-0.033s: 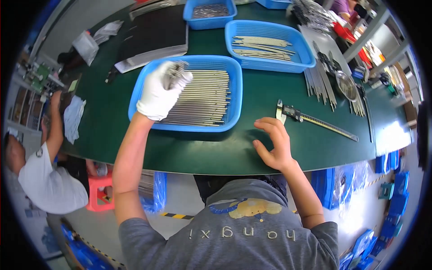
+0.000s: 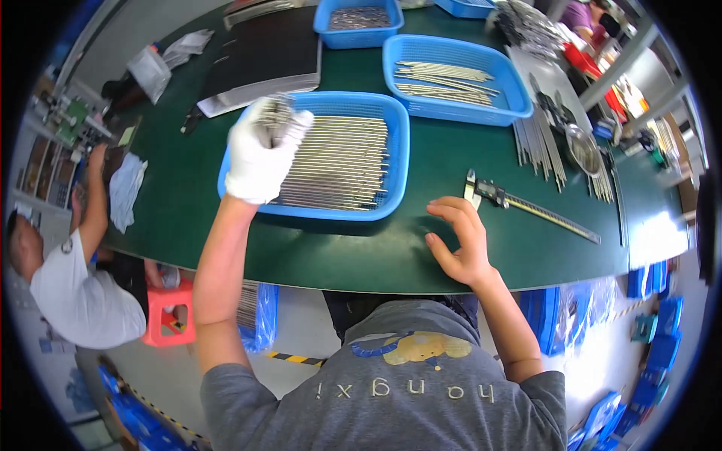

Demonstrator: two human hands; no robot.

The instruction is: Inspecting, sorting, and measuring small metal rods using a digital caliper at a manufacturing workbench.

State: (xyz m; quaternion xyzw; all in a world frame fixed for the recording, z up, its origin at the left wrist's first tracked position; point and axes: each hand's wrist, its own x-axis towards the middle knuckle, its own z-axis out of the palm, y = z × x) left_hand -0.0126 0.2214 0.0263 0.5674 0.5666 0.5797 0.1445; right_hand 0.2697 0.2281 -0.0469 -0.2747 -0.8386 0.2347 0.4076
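Green bench (image 2: 188,195), one blue tray (image 2: 397,161) of steel rods (image 2: 338,161) at centre, a second tray (image 2: 519,98) at 1 o'clock, caliper (image 2: 492,193) at 3 o'clock. Your gloved left hand (image 2: 259,154) is closed around a bundle of rods (image 2: 277,116) held over the tray's 10 o'clock corner; a loose grip could likely let rods slide out and scatter across the neat rows. Your bare right hand (image 2: 462,240), fingers spread, empty, rests on the bench just beside the caliper, which a careless sweep could knock.
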